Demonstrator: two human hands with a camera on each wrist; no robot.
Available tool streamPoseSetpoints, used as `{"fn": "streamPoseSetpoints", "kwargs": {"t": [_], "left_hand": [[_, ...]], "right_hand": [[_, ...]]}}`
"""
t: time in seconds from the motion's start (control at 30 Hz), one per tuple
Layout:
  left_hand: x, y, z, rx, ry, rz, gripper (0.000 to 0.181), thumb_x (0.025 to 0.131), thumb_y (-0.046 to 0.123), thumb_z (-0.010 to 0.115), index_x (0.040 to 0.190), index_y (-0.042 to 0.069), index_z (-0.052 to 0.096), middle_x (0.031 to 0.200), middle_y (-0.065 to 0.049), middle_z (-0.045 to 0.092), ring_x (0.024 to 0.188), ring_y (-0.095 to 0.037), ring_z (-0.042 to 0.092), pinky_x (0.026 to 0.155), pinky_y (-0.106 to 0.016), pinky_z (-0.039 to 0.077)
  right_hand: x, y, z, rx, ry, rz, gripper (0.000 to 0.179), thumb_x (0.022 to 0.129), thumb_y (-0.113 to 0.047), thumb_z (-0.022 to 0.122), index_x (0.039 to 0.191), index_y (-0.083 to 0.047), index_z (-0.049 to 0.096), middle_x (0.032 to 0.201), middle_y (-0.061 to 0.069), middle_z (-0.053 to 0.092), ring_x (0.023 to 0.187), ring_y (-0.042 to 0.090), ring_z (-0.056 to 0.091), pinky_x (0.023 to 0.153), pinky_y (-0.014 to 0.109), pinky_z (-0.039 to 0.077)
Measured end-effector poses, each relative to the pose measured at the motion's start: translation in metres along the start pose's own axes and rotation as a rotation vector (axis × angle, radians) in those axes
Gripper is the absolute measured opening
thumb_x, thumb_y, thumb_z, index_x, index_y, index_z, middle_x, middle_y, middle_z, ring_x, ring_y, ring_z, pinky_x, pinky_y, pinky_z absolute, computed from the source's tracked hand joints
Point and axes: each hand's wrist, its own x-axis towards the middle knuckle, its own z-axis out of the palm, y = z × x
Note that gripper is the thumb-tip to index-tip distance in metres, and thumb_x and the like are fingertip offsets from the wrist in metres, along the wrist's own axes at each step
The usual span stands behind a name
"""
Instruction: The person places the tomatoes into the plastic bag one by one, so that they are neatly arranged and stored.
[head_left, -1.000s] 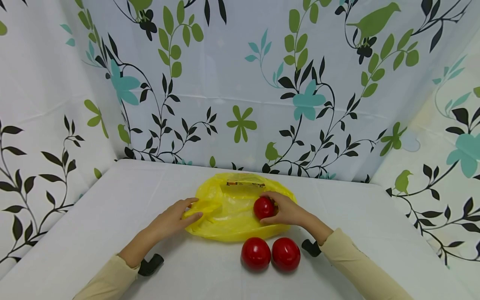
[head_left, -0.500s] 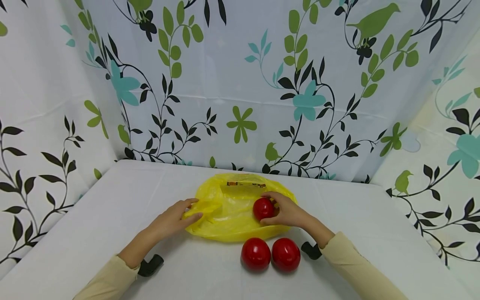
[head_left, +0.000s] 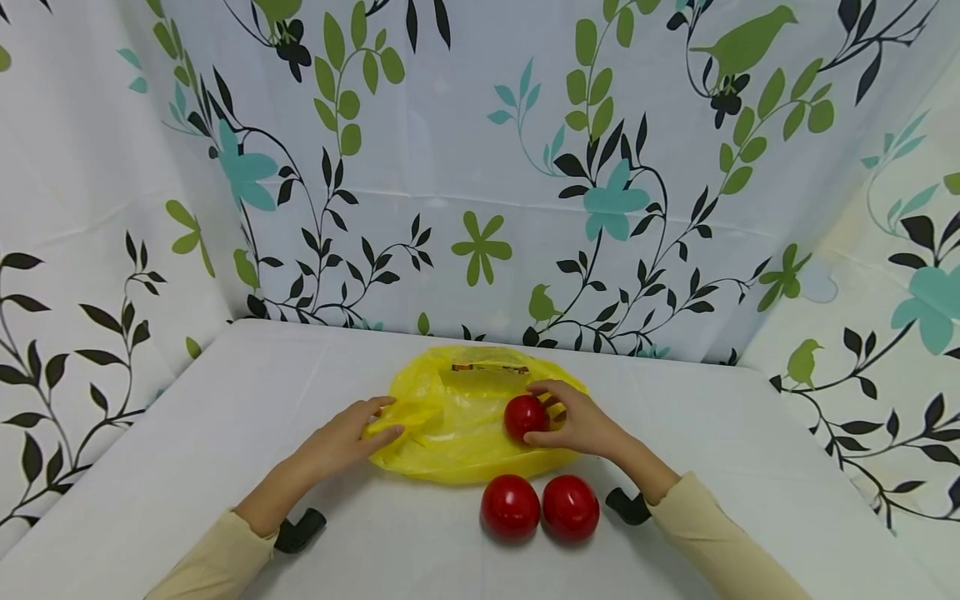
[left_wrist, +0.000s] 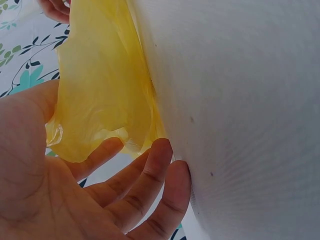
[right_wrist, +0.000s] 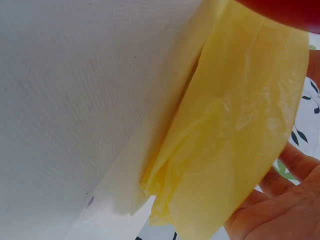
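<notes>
A glossy red ball (head_left: 523, 418) sits on the right part of a yellow plastic bag (head_left: 457, 433), which lies flat and crumpled on the table. My right hand (head_left: 583, 422) is just right of this ball, thumb and fingers spread about its side with a gap behind it. At the bag's left edge is my left hand (head_left: 337, 440), its thumb and fingers apart. The left wrist view shows the bag's edge (left_wrist: 100, 75) passing between thumb and loosely bent fingers. In the right wrist view, the bag partly hides the right hand (right_wrist: 280, 205).
Two more red balls, one at left (head_left: 511, 508) and one at right (head_left: 571, 508), stand side by side in front of the bag. A white cloth covers the table (head_left: 300, 375). Behind it hangs a curtain (head_left: 435, 167) with leaves and birds.
My right hand has eased slightly to the right, its fingers loosening from the ball on the bag. My left hand and the bag stay as they were.
</notes>
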Motion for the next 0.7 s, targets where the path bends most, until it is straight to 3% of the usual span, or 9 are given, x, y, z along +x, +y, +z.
{"fn": "streamPoseSetpoints", "kwargs": {"t": [0.4,0.7], "left_hand": [[-0.001,-0.001,0.0,-0.004,-0.001,-0.003,0.064,0.097,0.044,0.056,0.143,0.0,0.044,0.133,-0.024,0.053,0.123,-0.04,0.051,0.098,-0.059,0.043],[-0.001,-0.001,0.0,0.0,-0.001,0.014,0.064,0.098,0.044,0.056,0.142,-0.001,0.044,0.132,-0.026,0.054,0.122,-0.041,0.051,0.098,-0.059,0.042]], "right_hand": [[-0.012,-0.008,-0.004,0.065,0.07,0.012,0.062,0.083,-0.03,0.077,0.133,-0.002,0.053,0.131,0.014,0.057,0.113,0.033,0.056,0.091,0.046,0.053],[-0.024,-0.013,-0.005,0.09,0.124,-0.035,0.055,0.084,-0.024,0.075,0.13,-0.002,0.055,0.13,0.016,0.058,0.112,0.036,0.057,0.09,0.047,0.053]]}}
